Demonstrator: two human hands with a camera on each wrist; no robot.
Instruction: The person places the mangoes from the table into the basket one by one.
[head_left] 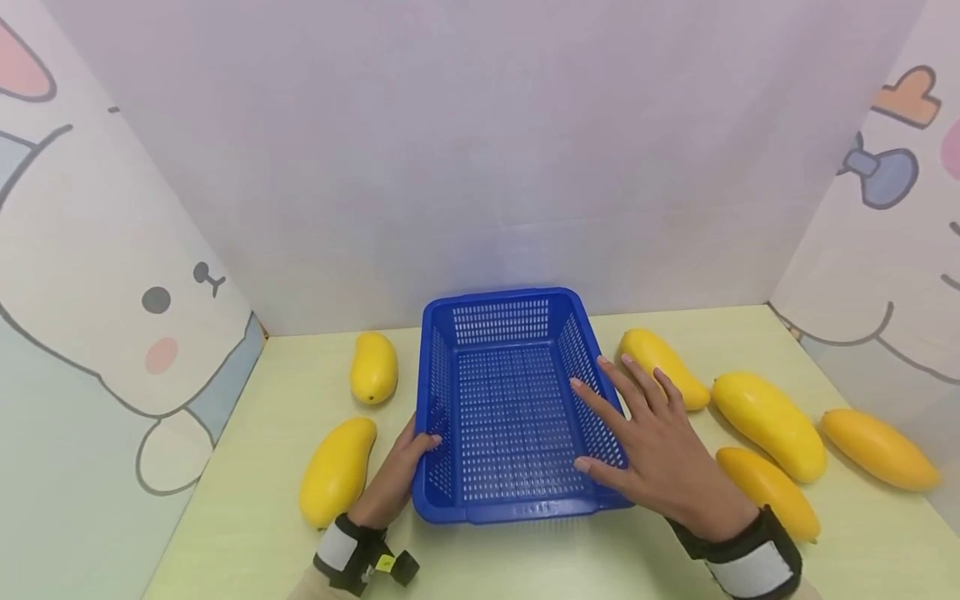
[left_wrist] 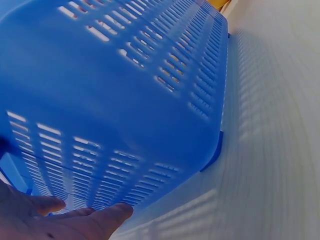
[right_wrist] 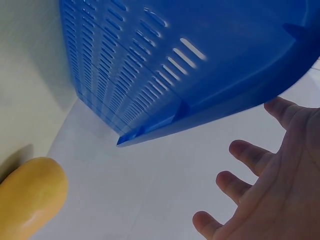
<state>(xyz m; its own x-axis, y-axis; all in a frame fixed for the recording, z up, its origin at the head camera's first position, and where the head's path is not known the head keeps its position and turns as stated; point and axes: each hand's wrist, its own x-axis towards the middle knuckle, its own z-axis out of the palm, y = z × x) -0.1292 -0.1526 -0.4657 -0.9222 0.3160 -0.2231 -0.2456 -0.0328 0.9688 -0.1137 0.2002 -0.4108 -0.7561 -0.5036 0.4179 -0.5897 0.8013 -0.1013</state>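
Hands frame a blue basket [head_left: 510,400] on the pale table [head_left: 247,517]: the left hand [head_left: 397,475] grips its near left rim with curled fingers, the right hand [head_left: 652,442] hovers spread and empty over its right wall, with yellow mangoes [head_left: 765,421] lying on both sides beyond.

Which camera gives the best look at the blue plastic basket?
The head view: the whole blue perforated plastic basket shows, empty, amid yellow mangoes. The left wrist view shows only its slotted side wall close up; the right wrist view, its wall and rim.
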